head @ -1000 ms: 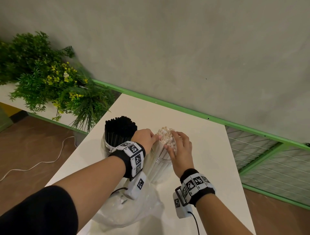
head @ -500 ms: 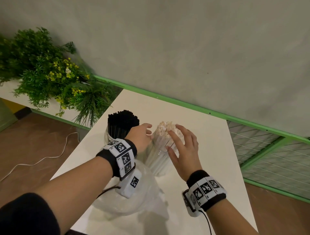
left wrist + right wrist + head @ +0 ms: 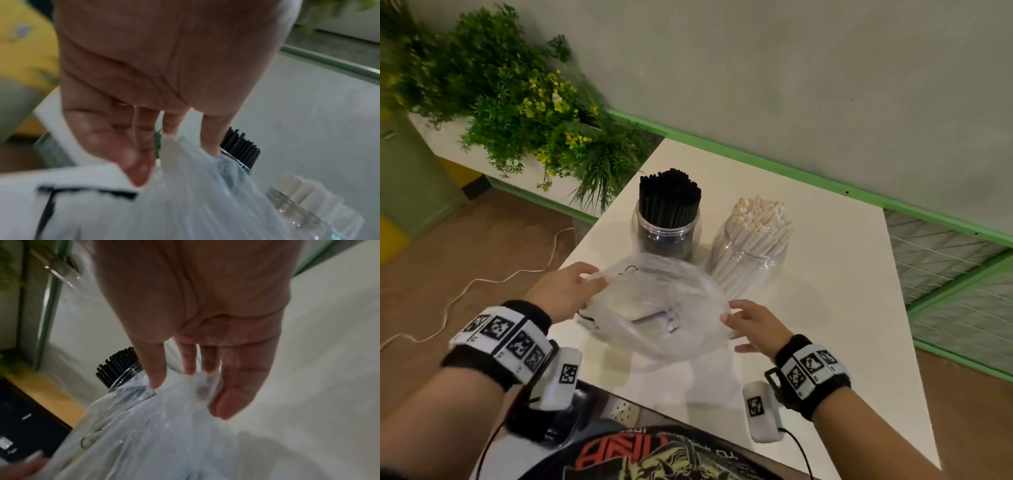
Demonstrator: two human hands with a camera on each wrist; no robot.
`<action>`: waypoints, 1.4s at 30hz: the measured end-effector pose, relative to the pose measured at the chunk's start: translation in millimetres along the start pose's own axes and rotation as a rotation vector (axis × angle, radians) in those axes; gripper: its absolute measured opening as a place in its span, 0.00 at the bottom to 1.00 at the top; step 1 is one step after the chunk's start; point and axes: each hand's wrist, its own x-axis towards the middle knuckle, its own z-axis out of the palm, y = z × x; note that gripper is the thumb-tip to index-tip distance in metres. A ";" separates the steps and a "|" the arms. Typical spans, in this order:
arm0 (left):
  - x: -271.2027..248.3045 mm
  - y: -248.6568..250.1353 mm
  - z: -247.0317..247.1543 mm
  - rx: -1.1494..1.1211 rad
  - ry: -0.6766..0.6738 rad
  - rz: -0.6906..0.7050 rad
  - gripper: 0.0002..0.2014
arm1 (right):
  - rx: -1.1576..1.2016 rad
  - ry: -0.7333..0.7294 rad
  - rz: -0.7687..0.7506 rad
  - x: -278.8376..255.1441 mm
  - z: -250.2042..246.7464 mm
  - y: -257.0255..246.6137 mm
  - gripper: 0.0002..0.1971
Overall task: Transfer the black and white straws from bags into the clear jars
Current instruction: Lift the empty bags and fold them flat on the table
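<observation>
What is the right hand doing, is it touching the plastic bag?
Touching. The right wrist view shows the right hand with its fingertips pressed against the plastic bag.

Table point(image 3: 825, 308): white top, set cornerwise against the wall.
Wall point(image 3: 791, 68): plain grey-green, with a bright green trim point(image 3: 756, 161) along its foot behind the table.
Plant point(image 3: 517, 96): bushy green leaves with small yellow flowers, on a white ledge point(image 3: 448, 144) left of the table.
Wire grid point(image 3: 945, 274): green-framed mesh panel, low down to the right.
Floor point(image 3: 465, 240): brown, with a white cable point(image 3: 472, 281) snaking across it.
Cabinet point(image 3: 410, 181): pale green, far left, blurred.
</observation>
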 end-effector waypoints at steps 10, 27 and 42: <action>-9.6 -11.0 9.2 -0.293 0.356 0.156 0.03 | -0.378 0.487 -0.348 -1.2 -9.1 -16.4 0.15; -6.2 -8.9 -16.2 -0.237 0.114 0.193 0.17 | 0.252 0.048 -0.342 -32.4 -51.7 -51.3 0.14; -15.7 22.1 -40.4 -0.313 0.025 0.090 0.17 | 0.268 0.035 -0.362 -41.6 -70.4 -72.7 0.25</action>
